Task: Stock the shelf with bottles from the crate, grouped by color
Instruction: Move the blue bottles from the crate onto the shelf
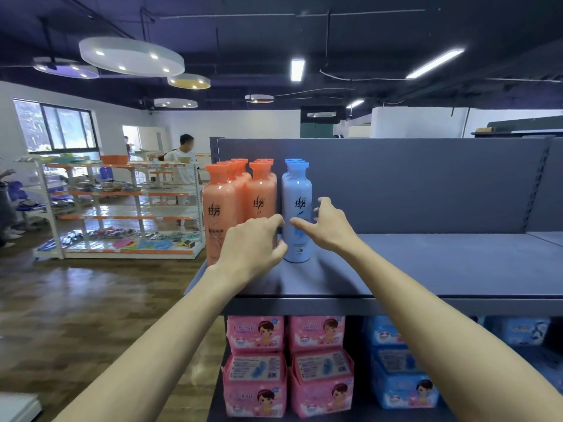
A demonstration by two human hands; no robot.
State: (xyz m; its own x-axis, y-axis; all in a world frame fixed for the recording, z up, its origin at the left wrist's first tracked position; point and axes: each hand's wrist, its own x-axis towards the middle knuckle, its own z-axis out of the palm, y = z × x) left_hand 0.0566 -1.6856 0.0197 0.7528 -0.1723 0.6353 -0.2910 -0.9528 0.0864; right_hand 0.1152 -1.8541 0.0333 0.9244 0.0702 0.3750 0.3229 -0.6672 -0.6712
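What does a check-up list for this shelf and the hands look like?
Surface: grey top shelf, right part bare.
Job's things: orange bottles grouped left; blue bottles beside them, upright.
Clutter: nothing seen on the top shelf.
Hands: left hand and right hand flank the front blue bottle, fingers straight; contact unclear.
Cables: wires along the ceiling.
Surroundings: pink packs and blue packs below; another shelf rack left.

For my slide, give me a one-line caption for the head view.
Both hands steady the front blue bottle beside the orange bottles on the grey shelf.
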